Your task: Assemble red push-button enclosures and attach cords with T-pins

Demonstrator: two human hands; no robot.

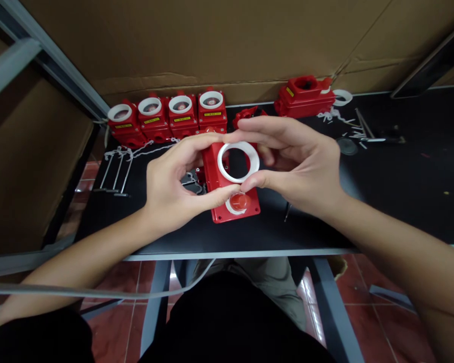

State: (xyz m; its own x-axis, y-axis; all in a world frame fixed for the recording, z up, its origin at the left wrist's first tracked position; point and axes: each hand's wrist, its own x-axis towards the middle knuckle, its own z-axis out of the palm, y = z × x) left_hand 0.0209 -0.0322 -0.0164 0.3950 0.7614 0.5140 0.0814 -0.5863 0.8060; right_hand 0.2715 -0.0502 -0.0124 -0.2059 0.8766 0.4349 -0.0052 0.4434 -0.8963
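A white ring (253, 160) is held between both hands above a red cover plate (251, 203). My left hand (174, 184) curves round the ring's left side, fingers at the far edge and thumb at the near edge. From the right, my right hand (302, 164) grips it the same way, its thumb tip close to the left thumb. Through the ring a dark round opening shows. Near the plate's front end sits a translucent red round piece (239, 202) with a white rim. Whether the ring touches the plate I cannot tell.
Several red boxes with white rings (181, 118) line the back left of the black bench (408, 186). Metal rods (115, 174) and white cords lie before them. Behind, right, are another red box (304, 98) and a loose white ring (342, 97). A cable (136, 293) crosses low in front.
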